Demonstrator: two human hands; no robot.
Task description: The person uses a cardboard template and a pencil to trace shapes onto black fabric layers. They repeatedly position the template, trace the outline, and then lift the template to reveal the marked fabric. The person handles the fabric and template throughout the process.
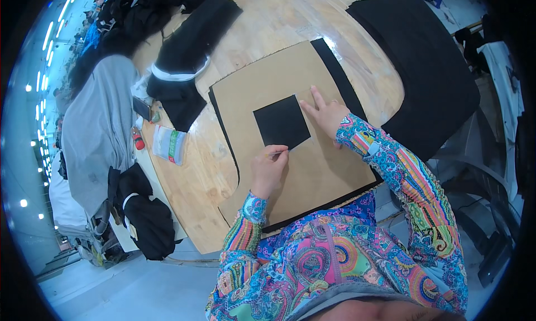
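A brown cardboard template (234,95) lies over a black fabric panel (339,70), whose edges stick out along its sides. Through the template's four-sided cut-out shows a patch of black fabric (282,121). My left hand (269,170) is closed in a pinch at the near edge of this opening. A thin pale stick (277,152) pokes out between its fingertips; its exact kind is too small to tell. To the right of the opening, my right hand (326,115) rests on the cardboard with its fingers spread, holding nothing.
A large black fabric piece (430,70) covers the wooden table's (290,14) right side. At the left lie a black bundle tied with white cloth (178,64), a clear packet (168,144) and a small red item (138,138). Grey cloth (100,125) hangs beyond them; a dark chair (474,170) stands right.
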